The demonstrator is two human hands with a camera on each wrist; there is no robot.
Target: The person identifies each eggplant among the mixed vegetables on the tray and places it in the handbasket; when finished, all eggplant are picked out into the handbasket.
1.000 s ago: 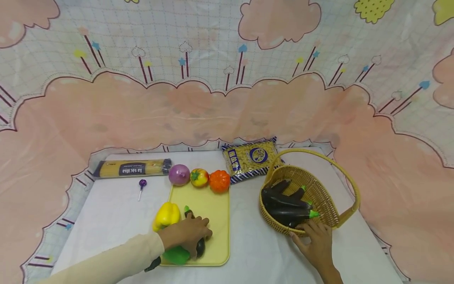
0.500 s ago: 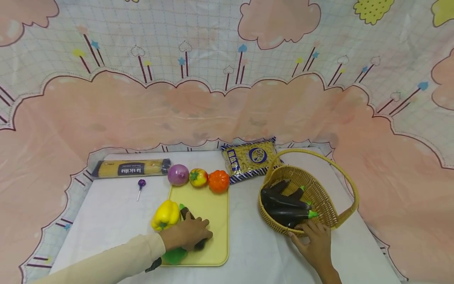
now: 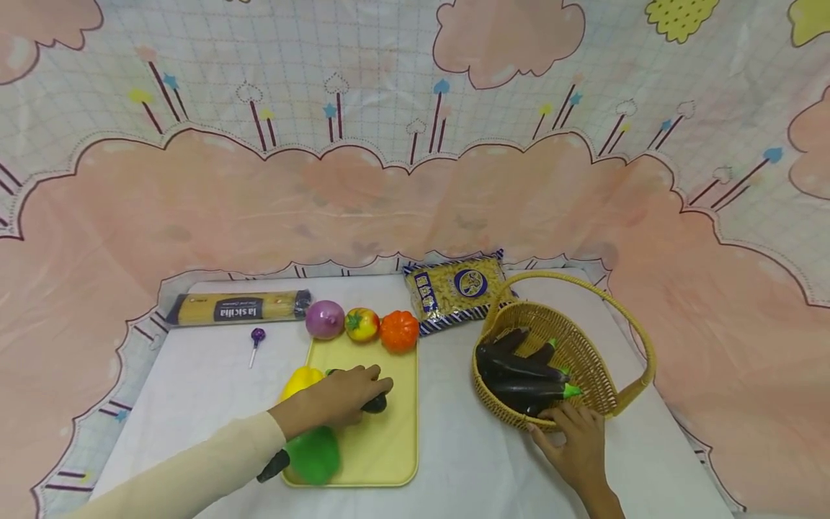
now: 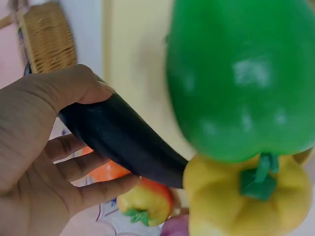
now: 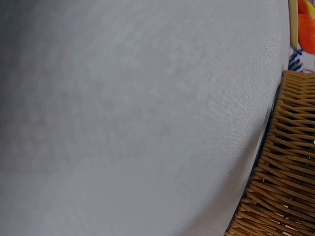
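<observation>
My left hand (image 3: 346,396) grips a dark eggplant (image 4: 123,135) over the pale yellow tray (image 3: 389,461), thumb on one side and fingers on the other. Close by it are a yellow bell pepper (image 4: 246,196), partly hidden by the arm in the head view, and a green bell pepper (image 3: 314,455). At the right, my right hand (image 3: 577,443) holds the near rim of a wicker basket (image 3: 593,360) between thumb and fingers. Several eggplants (image 3: 525,389) lie inside that basket. Only the basket's woven side shows in the right wrist view.
Along the tray's far edge sit a purple onion (image 3: 325,320), a red-yellow pepper (image 3: 362,325) and an orange pumpkin (image 3: 398,331). Behind them lie a pasta bag (image 3: 457,288) and a spaghetti pack (image 3: 240,308). A lollipop (image 3: 256,339) is on the left. A dark object (image 3: 274,465) pokes out beside the left sleeve.
My left hand has closed on the eggplant and moved it up and away from the tray's near side, uncovering more of the green pepper. The right hand stays at the basket rim.
</observation>
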